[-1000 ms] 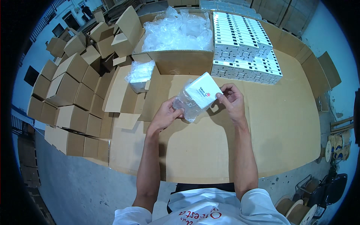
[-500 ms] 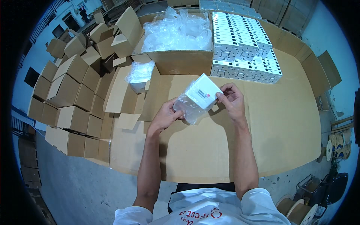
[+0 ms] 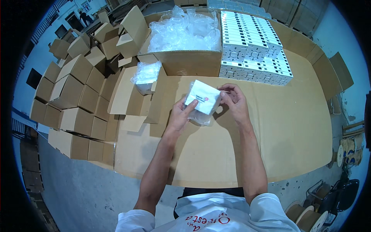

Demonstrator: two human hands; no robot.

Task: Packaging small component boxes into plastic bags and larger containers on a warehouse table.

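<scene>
I hold a small white box [image 3: 203, 101] wrapped in a clear plastic bag just above the cardboard-covered table [image 3: 270, 147]. My left hand [image 3: 181, 115] grips its lower left side, fingers curled under the loose bag end. My right hand [image 3: 234, 102] pinches the box's right edge. Both forearms come up from the bottom of the view.
A large open carton [image 3: 185, 42] full of clear bags stands behind. Stacked white boxes [image 3: 251, 46] fill the back right. A small open carton [image 3: 145, 79] with plastic sits at the left. Several folded brown boxes [image 3: 73, 104] pile at the table's left edge.
The bagged white box has tilted and dropped slightly lower between my hands; my left fingers have shifted onto its front. Both hands stay in about the same place.
</scene>
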